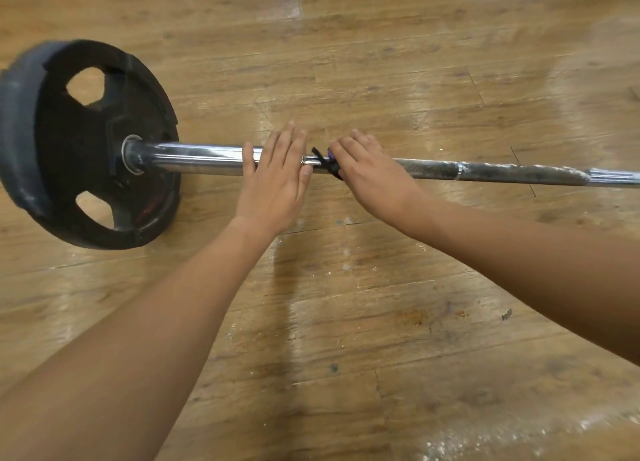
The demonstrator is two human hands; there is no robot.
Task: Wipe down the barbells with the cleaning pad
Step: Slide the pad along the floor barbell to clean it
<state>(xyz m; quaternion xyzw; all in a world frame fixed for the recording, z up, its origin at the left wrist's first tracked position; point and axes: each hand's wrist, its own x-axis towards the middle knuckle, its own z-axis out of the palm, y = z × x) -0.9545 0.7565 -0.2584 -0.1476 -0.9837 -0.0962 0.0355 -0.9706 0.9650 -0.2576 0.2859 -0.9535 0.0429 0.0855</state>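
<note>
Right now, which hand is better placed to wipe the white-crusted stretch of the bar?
Right, I'd say. The right hand lies on the dark pad on the bar, whose crusted stretch runs on along that side. The left hand lies flat on the shiny end near the plate, without a pad.

The plate (69, 155) is matte black. The bar (194, 157) is shiny chrome near the plate, then dark grey knurling streaked with white. The pad (329, 159) shows purple and black. The floor (346, 79) is tan wood-grain planks flecked white.
</note>
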